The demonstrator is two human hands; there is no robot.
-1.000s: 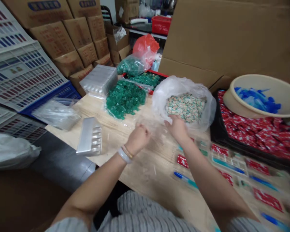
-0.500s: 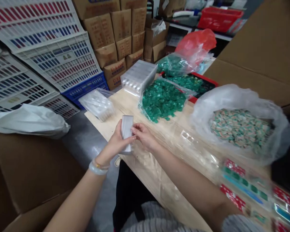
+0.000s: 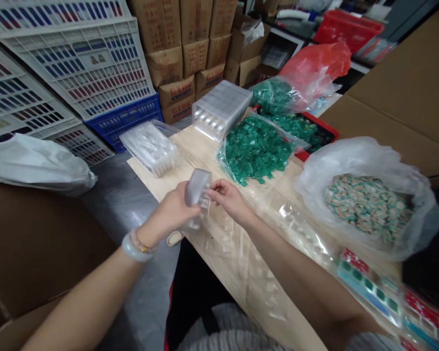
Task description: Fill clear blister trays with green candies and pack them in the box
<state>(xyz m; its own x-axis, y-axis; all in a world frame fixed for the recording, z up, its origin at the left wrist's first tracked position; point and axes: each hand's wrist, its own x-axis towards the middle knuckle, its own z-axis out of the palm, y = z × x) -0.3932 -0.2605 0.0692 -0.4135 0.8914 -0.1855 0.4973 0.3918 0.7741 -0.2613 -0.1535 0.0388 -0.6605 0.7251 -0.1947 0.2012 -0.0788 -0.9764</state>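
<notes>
My left hand point(image 3: 171, 212) grips a small clear plastic blister tray point(image 3: 196, 194), tilted up above the table. The fingertips of my right hand point(image 3: 229, 200) pinch the tray's right edge. Nearest my hands on the wooden table point(image 3: 219, 273) lies a stack of clear blister trays point(image 3: 149, 148), with a taller stack point(image 3: 221, 109) behind it. To the right is a clear bag of green pieces point(image 3: 254, 151). Further right, a clear bag point(image 3: 368, 207) holds small green-and-cream packets.
Loose clear film point(image 3: 300, 229) lies across the table, and printed cards with green and red parts point(image 3: 369, 287) sit at the lower right. A red tray of green pieces point(image 3: 316, 129) stands behind. Stacked cartons, white racks, a blue crate and a white bag line the left.
My view has swung left since the earliest frame. My hands have left the packet bag, and the tray lying on the table is now up in my hands, tilted more than half a second ago.
</notes>
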